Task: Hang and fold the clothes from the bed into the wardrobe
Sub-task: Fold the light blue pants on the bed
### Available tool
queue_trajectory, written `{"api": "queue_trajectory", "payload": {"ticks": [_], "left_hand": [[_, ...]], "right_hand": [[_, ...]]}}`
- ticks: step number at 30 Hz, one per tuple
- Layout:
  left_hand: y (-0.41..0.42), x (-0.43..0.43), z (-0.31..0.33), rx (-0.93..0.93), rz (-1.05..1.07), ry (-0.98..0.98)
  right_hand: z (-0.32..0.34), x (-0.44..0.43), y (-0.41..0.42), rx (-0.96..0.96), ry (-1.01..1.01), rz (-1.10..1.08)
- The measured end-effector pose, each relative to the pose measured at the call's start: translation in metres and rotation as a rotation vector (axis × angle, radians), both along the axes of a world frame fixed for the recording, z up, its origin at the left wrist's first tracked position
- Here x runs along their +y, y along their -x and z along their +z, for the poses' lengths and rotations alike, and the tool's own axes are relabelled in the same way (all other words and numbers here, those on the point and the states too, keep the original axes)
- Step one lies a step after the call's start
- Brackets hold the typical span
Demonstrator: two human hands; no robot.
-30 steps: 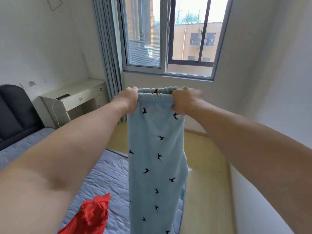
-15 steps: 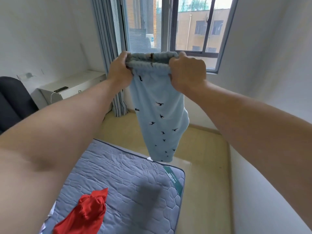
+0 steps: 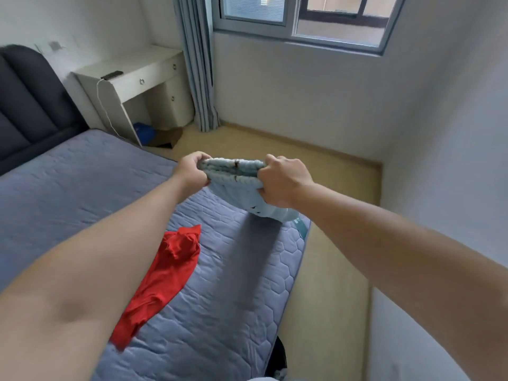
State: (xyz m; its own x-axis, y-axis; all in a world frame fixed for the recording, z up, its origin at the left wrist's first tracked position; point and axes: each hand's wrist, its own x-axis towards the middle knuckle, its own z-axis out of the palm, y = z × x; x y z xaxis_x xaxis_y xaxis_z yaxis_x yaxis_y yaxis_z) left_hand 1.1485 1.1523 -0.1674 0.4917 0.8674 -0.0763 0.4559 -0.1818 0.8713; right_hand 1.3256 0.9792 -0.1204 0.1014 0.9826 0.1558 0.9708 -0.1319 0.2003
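Note:
Light blue trousers [image 3: 242, 188] with small black bird prints are held by the elastic waistband over the foot corner of the bed. My left hand [image 3: 191, 171] grips the waistband's left end, and my right hand [image 3: 283, 182] grips its right end. The legs swing away under my hands, so only the upper part shows. A red garment [image 3: 165, 276] lies crumpled on the grey quilted mattress [image 3: 228, 312], below my left forearm. The wardrobe is out of view.
A dark padded headboard [image 3: 24, 105] stands at the left. A white desk [image 3: 137, 78] with a dark remote [image 3: 111, 75] sits by the blue curtain [image 3: 198, 64]. Wooden floor [image 3: 324, 270] runs between the bed and the right wall. A window [image 3: 302, 20] is above.
The view has tilted down from the window to the bed. My hands have dropped low with the trousers, whose legs swung forward and away from hanging straight down.

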Motion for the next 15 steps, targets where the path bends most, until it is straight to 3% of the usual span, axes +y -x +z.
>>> {"api": "queue_trajectory", "payload": {"ticks": [5,10,15], "left_hand": [[0.094,-0.073,-0.088,0.348,-0.119,-0.039],[0.169,-0.141,-0.138,0.488,-0.187,0.031],[0.226,-0.182,-0.163,0.611,-0.246,0.044]], "right_hand": [[-0.083,-0.052,0.087,0.134,0.264,-0.023],[-0.147,-0.101,0.159,0.212,0.513,-0.073],[-0.188,-0.143,0.216,0.288,0.628,-0.046]]}}
